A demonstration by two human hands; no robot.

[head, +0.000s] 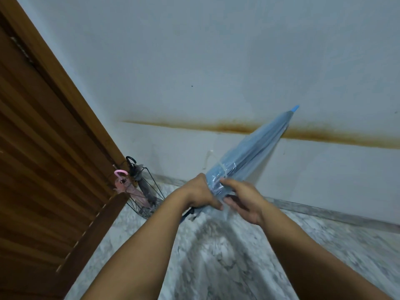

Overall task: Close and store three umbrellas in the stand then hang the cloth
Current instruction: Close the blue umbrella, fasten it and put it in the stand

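Marble floor below, both hands squeeze the blue umbrella: left hand grips, right hand pinches its folds, to bundle it.

pale blue umbrella, pink umbrella, grey-marbled floor.

We reach both bare forearms forward and up, converging mid-view. Our left grip curls its fingers round the folded blue umbrella, knuckles up. Just to its right, nearly touching it, our right grip pinches the canopy's lower edge, thumb on top, fingers tucked beneath, wrist bent inward
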